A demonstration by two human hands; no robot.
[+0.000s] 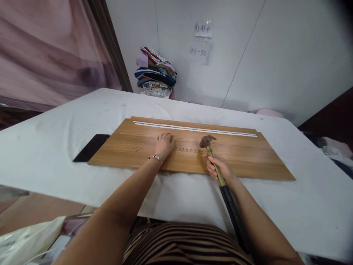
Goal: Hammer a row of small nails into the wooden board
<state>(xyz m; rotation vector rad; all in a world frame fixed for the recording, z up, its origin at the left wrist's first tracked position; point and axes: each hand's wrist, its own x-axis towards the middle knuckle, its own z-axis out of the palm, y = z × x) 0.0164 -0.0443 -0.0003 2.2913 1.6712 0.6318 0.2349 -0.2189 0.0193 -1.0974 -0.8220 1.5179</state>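
My right hand (220,168) is closed round the wooden handle of a claw hammer (216,165), its rusty head over the board and its black grip running back along my forearm. A short row of nails (187,149) stands in the brown wooden board (242,158), between my hands. My left hand (165,145), with a bracelet at the wrist, rests on the board at the left end of that row. Its fingers are bent and pressed together; what they hold, if anything, is too small to make out. Two loose nails (136,149) lie left of it.
Two white measuring strips (193,129) run along the board's far side. A black flat object (92,148) lies at the board's left end on the white-covered table (49,147). Folded cloths (156,73) are stacked by the wall behind. A bag and cables are at the lower left.
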